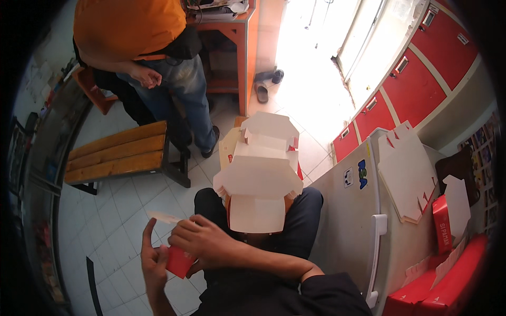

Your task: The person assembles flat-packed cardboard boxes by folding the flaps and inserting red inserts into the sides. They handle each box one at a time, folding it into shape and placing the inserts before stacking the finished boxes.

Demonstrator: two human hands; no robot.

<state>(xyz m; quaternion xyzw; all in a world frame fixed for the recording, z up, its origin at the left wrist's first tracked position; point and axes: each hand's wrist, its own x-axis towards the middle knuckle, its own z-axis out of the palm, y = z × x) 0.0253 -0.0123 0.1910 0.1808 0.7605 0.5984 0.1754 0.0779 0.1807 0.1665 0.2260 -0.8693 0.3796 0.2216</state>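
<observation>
A small red carton (180,262) with a pale flap (165,217) is held up over my left thigh. My left hand (152,260) has its thumb against the carton's side, and its index finger points up at the flap's outer end. Across the top, the fingers of my right hand (206,241) are bent over the carton; part of the box is hidden behind them. Between my knees lie opened, partly folded cartons (258,176), white inside with bits of red at the edges.
To my right stands a light fridge (350,216) with flat carton blanks (406,179) on top. Red folded boxes (448,279) are beside it. A wooden bench (118,150) is ahead left, near a standing person in orange (129,29). Red lockers (421,81) line the far right.
</observation>
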